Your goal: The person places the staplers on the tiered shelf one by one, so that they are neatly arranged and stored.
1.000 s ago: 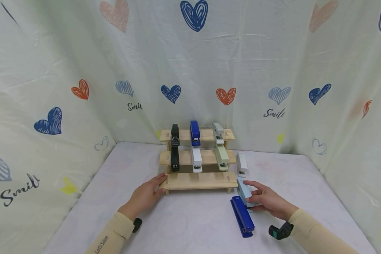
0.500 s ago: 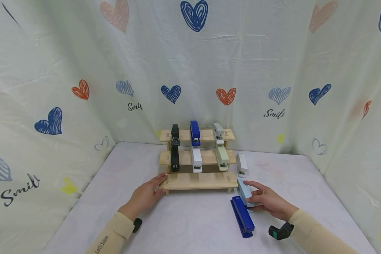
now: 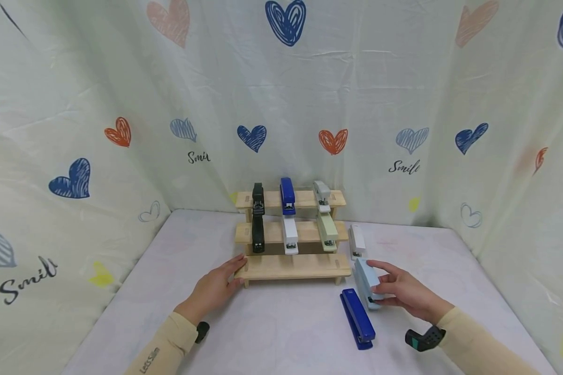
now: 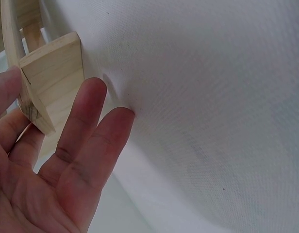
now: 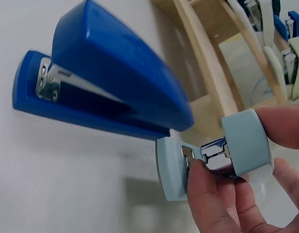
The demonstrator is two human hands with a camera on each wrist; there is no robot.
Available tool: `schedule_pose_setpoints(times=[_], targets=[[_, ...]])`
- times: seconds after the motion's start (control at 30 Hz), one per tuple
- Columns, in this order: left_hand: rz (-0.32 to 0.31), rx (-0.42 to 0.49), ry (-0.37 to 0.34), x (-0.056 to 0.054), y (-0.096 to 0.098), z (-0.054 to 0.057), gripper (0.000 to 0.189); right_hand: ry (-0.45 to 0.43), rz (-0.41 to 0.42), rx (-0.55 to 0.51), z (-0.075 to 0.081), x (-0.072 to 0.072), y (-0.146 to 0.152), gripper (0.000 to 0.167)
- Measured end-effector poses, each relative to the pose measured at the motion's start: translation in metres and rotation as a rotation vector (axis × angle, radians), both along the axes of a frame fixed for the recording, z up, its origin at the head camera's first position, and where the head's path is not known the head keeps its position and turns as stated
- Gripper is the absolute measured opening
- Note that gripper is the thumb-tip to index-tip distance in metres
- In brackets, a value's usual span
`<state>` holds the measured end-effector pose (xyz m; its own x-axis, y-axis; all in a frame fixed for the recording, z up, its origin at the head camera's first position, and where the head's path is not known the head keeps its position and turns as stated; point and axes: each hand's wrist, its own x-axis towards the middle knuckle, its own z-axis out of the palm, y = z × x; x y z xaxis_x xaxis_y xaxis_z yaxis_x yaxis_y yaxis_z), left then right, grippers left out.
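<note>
My right hand (image 3: 408,292) holds a light blue stapler (image 3: 366,280) just off the right end of the wooden three-tier rack (image 3: 291,266). In the right wrist view, thumb and fingers are around the front of this stapler (image 5: 246,141), whose jaws stand apart. A dark blue stapler (image 3: 358,319) lies alongside, nearer to me. At the rack's left end, my left hand (image 3: 216,288) grips the bottom shelf; the left wrist view has the board end (image 4: 35,109) between thumb and fingers, while the other two fingers reach out straight.
A white stapler (image 3: 357,241) lies right of the rack. On the top tier stand a black (image 3: 258,198), a blue (image 3: 288,195) and a grey stapler (image 3: 322,195). The middle tier bears a black (image 3: 258,234), a white (image 3: 290,234) and a pale green one (image 3: 327,232). A curtain hangs behind.
My right hand has moved slightly right and away from me, taking the light blue stapler with it, apart from the dark blue one. The left hand stays on the rack.
</note>
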<state>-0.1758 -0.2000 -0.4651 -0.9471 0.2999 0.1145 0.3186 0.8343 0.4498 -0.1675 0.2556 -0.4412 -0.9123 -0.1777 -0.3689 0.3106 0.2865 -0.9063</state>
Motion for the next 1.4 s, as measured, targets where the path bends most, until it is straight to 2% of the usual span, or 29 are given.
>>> schedule_pose_setpoints(times=[0.27,0.43,0.7,0.9,1.07,1.27,1.4], targets=[[-0.006,-0.005,0.005,-0.002,-0.002,-0.001,0.053,0.041,0.061,0.002,0.022,0.007,-0.010,0.078],[0.001,-0.007,-0.008,-0.001,-0.002,-0.001,0.053,0.050,0.144,-0.023,0.033,0.013,-0.027,0.077],[0.004,-0.007,-0.018,0.000,-0.002,0.000,0.054,0.041,0.299,-0.101,0.036,0.018,-0.065,0.074],[0.011,-0.009,-0.018,-0.001,-0.004,-0.002,0.053,0.027,0.369,-0.137,0.038,0.015,-0.106,0.073],[0.022,-0.002,-0.028,-0.001,-0.004,-0.003,0.053,0.008,0.363,-0.171,0.032,0.012,-0.145,0.072],[0.011,0.015,-0.021,-0.001,-0.002,-0.002,0.054,-0.010,0.290,-0.224,0.017,0.009,-0.183,0.070],[0.009,0.022,-0.018,0.000,-0.001,-0.001,0.054,0.000,0.254,-0.238,0.014,0.006,-0.200,0.070]])
